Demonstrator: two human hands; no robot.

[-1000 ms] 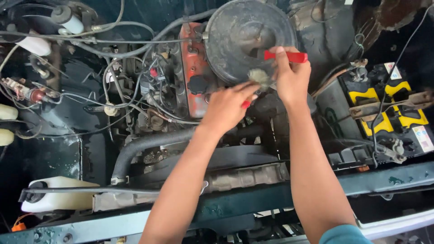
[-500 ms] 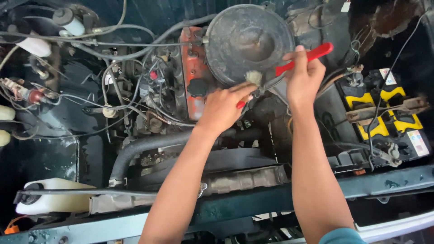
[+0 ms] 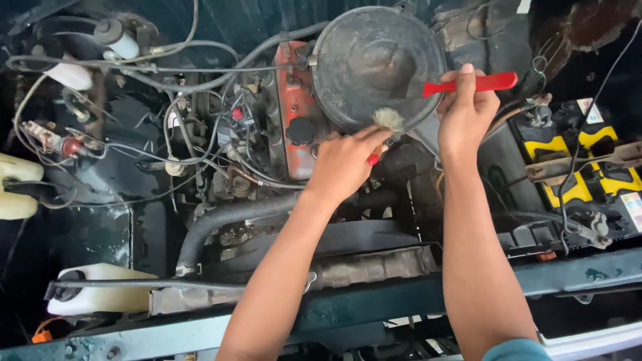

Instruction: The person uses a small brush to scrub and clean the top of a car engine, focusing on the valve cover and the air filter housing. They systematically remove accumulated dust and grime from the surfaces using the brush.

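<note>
Reaching over the engine, the left hand (image 3: pixel 344 164) grips a small brush (image 3: pixel 386 124) — the right hand (image 3: pixel 465 113) clenches a red-handled tool (image 3: pixel 478 83).

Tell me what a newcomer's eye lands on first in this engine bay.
First, the two bare arms reaching up the middle: the left hand holds a small brush against the big round dusty air cleaner lid at top centre, and the right hand grips a red-handled tool beside it. Next, the orange-red engine cover left of the lid, and the yellow-and-black battery at the right edge.
</note>
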